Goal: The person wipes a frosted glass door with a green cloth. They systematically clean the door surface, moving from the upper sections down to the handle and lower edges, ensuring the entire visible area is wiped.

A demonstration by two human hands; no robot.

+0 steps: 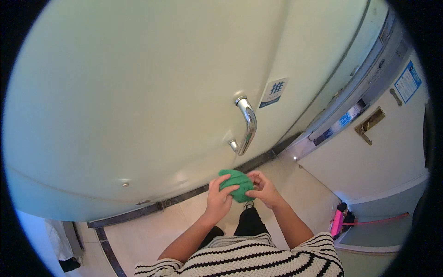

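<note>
A crumpled green cloth (236, 185) is bunched between my two hands, in front of my body. My left hand (221, 195) grips its left side, with the fingers spread over the top. At its right edge, my right hand (262, 188) pinches the cloth between thumb and fingers. Just beyond the cloth stands a frosted glass door (155, 104) with a curved chrome pull handle (250, 126). Neither hand touches the handle. A push sign (274, 92) is stuck on the glass to the right of the handle.
A white door (360, 162) with a brass-coloured lever handle (369, 124) is on the right. Near its foot lie a pink object (336, 223) and a thin red stick (380, 220). Dark edging (128, 215) runs along the tiled floor (148, 232). White fabric (58, 239) shows at lower left.
</note>
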